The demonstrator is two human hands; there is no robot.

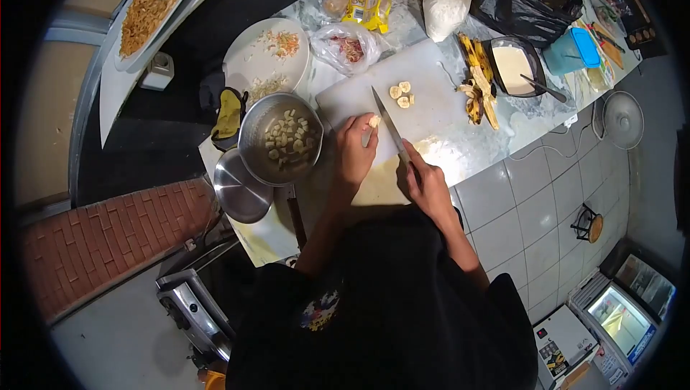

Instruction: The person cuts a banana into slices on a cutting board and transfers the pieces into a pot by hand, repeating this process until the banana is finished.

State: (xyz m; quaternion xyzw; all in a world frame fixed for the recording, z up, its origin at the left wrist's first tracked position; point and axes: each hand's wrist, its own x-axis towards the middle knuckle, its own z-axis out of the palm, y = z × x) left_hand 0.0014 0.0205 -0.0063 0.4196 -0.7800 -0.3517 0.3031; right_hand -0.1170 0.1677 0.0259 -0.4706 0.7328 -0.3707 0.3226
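Observation:
My left hand pinches a small piece of banana over the left part of the white cutting board. My right hand grips the handle of a knife, its blade pointing up and left across the board, just right of the held piece. Several banana slices lie on the board beyond the blade. To the left of my left hand, a metal pot contains many cut banana pieces. Banana peels lie right of the board.
Behind the board are a plate of chopped food, a bag of red pieces, a bag of white powder and a black bag. A bowl of batter and a blue-lidded container stand right. A metal lid lies near the pot.

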